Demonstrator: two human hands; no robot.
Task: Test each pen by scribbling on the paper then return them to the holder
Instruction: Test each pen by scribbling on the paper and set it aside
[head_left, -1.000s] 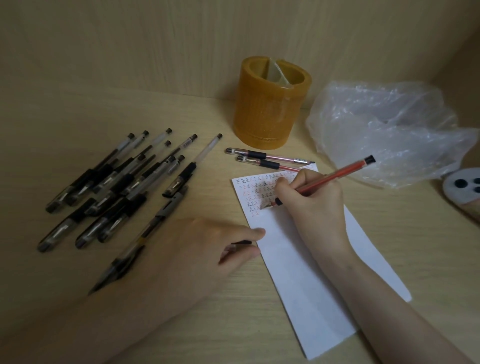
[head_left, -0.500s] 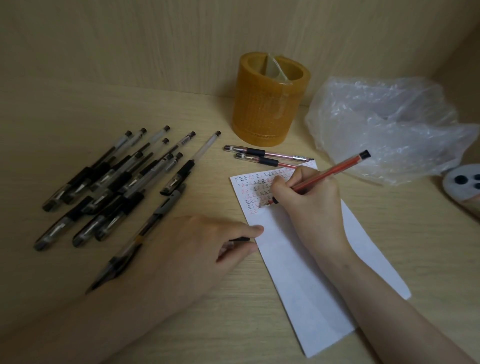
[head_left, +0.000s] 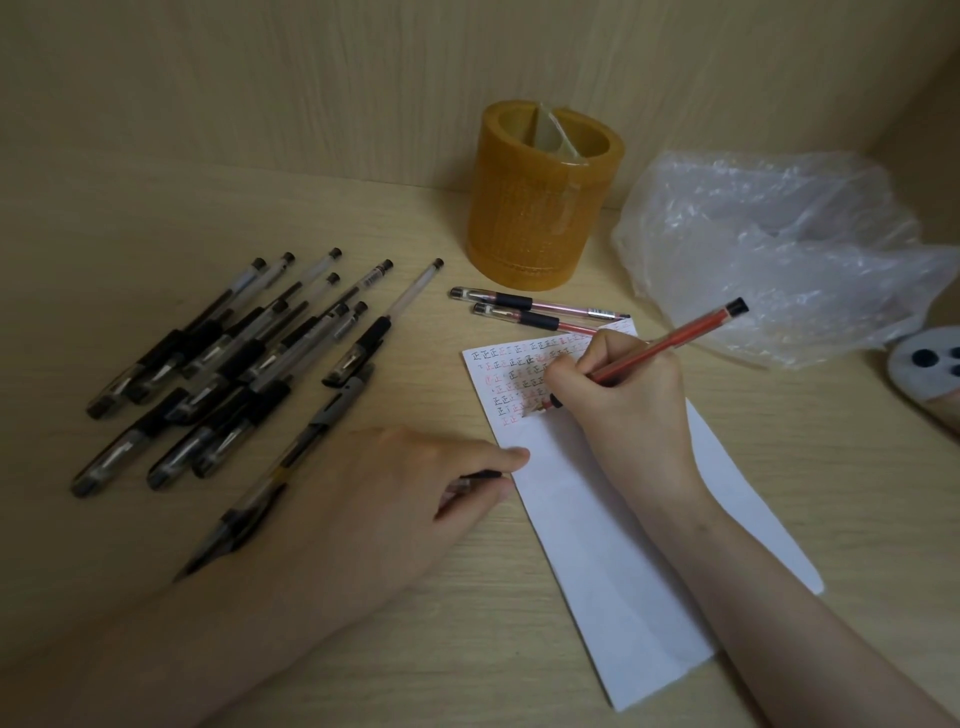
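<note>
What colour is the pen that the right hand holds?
The pen is red-orange with a black end; the head view shows it best.

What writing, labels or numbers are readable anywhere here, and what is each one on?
"正": handwritten again and again in rows of black and red ink at the top of the white sheet of paper.
Printed label on the clear-barrelled pen with a black end: too small to read.
Print on the pink-barrelled pen with a black grip: too blurred to read.

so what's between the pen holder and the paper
Two pink-barrelled pens with black grips lie side by side on the desk, the nearer one reaching the top edge of the paper. The head view shows it.
</note>
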